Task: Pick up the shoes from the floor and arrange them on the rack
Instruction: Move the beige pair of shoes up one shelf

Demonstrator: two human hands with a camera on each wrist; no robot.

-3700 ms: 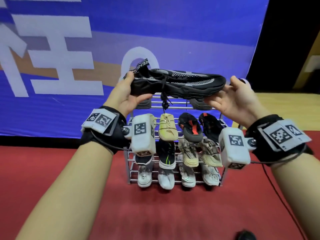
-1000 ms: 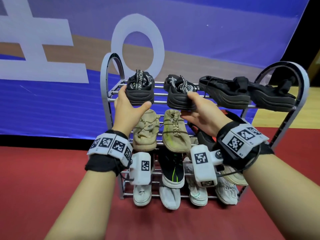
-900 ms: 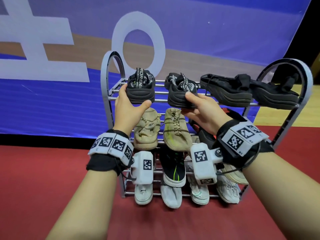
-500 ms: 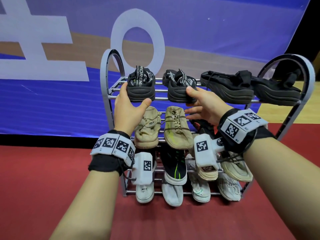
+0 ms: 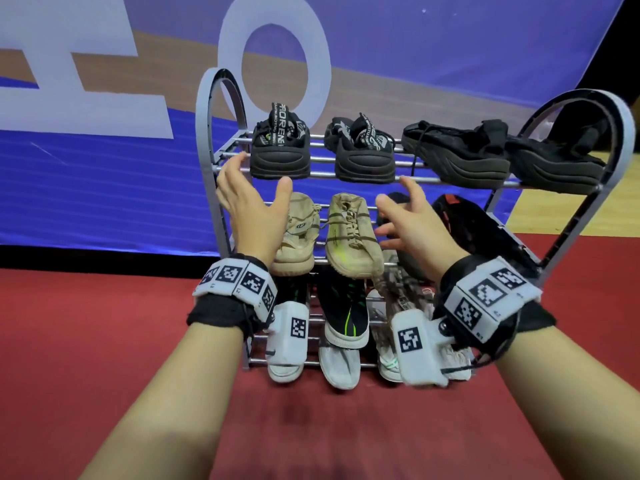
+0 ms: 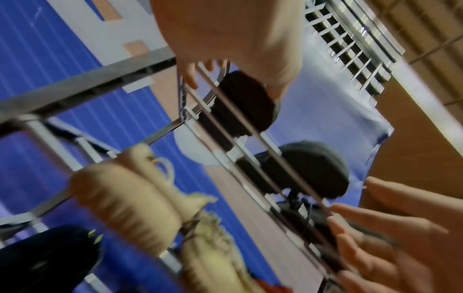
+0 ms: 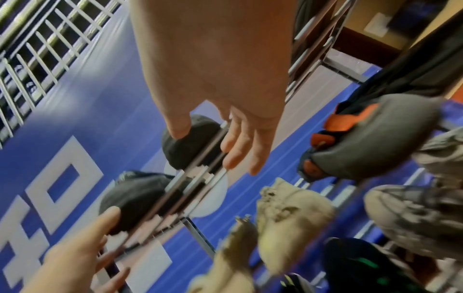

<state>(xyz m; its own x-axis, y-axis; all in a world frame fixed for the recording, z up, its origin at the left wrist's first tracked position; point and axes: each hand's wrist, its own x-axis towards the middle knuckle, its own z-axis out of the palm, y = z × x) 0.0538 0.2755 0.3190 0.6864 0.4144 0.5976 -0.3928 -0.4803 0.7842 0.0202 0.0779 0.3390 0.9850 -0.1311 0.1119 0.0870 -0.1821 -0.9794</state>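
Head view: both hands (image 5: 254, 206) released, just below the black shoes (image 5: 280, 150) on rack (image 5: 211, 109).

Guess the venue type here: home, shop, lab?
Probably a staged demo or data-collection booth, not a home: a large printed blue banner hangs as backdrop, red carpet covers the floor, and a lone metal shoe rack stands in front, with tagged trackers strapped on both wrists.

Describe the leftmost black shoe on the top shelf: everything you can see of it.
The black shoe stands upright on the rack's top rails, leftmost of four dark shoes, heel facing the camera. It has a thick ribbed rubber-like sole, a knit-looking upper and a heel pull strap with white lettering. Its heel overhangs the front rail slightly. The left hand is open just below it, not touching.
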